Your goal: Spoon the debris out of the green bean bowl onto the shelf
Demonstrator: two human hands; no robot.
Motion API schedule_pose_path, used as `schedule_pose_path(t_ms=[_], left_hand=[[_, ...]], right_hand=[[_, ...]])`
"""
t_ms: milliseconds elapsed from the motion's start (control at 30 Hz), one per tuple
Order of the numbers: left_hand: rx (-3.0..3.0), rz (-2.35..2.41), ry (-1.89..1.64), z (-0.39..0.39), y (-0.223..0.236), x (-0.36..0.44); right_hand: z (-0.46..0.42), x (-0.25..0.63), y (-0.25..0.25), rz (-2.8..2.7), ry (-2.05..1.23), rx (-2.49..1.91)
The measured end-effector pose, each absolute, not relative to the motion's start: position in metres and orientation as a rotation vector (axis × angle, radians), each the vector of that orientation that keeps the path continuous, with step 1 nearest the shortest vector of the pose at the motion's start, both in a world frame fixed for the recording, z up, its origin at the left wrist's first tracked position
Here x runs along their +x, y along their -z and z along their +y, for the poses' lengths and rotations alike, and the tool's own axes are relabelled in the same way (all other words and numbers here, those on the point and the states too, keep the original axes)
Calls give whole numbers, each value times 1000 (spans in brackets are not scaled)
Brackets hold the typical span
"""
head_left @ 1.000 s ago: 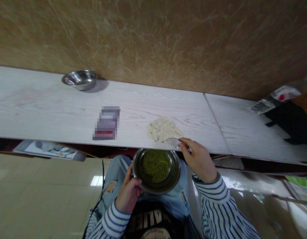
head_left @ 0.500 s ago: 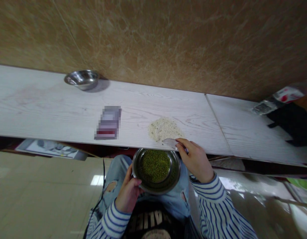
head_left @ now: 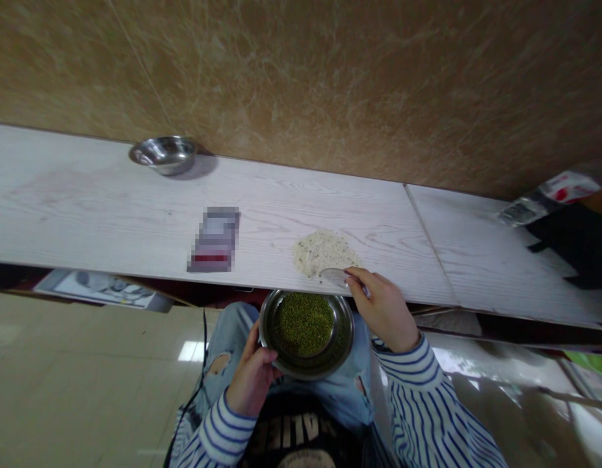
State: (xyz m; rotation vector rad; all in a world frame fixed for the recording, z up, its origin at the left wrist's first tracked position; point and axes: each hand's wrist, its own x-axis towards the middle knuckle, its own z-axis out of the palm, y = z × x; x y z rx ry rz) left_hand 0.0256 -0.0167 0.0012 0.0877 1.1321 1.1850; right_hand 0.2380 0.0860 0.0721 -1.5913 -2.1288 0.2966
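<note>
A steel bowl point(head_left: 346, 348) is held over my lap, just below the counter's front edge. Green mung beans point(head_left: 305, 325) fill its bottom. My left hand point(head_left: 255, 380) grips the bowl's left rim, thumb on top. On the counter, close to the edge, lies a flat pile of pale rice-like grains point(head_left: 325, 250) with a few green beans mixed in. My right hand point(head_left: 385, 311) pinches a clear, thin, curved piece point(head_left: 334, 277), perhaps a plastic spoon or scoop, at the near side of the pile. Its handle end is hidden by my fingers.
A second steel bowl point(head_left: 164, 156) stands at the back left of the white counter point(head_left: 272, 214). A blurred-out flat rectangle point(head_left: 216, 239) lies left of the pile. At the far right are a plastic packet point(head_left: 549, 195) and a black item point(head_left: 574, 240). A brown wall rises behind.
Almost nothing differs. My right hand and the clear piece have shifted very slightly at the near edge of the pile; the view has moved a little.
</note>
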Motion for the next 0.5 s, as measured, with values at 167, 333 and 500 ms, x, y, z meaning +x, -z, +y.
schedule_pose_path(t_ms=[167, 333, 500], left_hand=[[100, 1125, -1192, -16, 0, 24], [90, 1129, -1177, -17, 2, 26], [91, 1121, -1182, -17, 4, 25]], right_hand=[[84, 242, -74, -2163, -337, -1558], [82, 243, -73, -2166, -342, -1556], [87, 240, -72, -2151, -321, -1551]])
